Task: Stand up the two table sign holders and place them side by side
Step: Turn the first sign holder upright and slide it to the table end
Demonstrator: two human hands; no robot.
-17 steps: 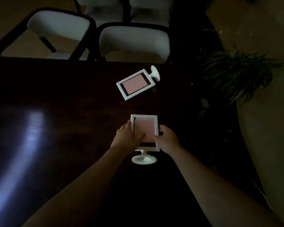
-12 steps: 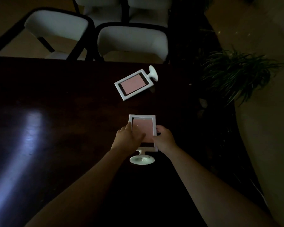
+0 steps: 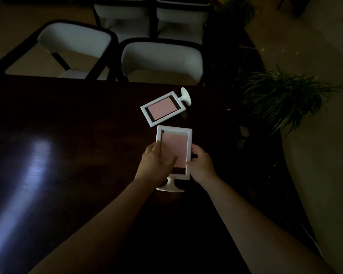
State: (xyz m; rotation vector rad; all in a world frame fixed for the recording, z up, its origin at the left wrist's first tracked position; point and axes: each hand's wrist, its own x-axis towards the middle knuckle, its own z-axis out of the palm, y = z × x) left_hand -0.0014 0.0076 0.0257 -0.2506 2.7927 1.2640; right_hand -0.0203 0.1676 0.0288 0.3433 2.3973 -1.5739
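Two white table sign holders with pink inserts are on the dark table (image 3: 71, 147). The near sign holder (image 3: 175, 143) is tilted up off the table, its round foot pointing toward me. My left hand (image 3: 156, 164) grips its left edge, thumb across the pink insert. My right hand (image 3: 201, 165) grips its right edge. The far sign holder (image 3: 162, 108) lies flat on the table just beyond, turned diagonally, its round foot at the upper right.
White chairs with dark frames (image 3: 162, 60) stand along the table's far edge. A leafy potted plant (image 3: 283, 99) is off the table's right side. A pale light reflection (image 3: 32, 165) lies on the table's left.
Both hands have raised the near sign holder's top end, so its frame looks taller and reaches closer to the far holder. The far holder has not moved.
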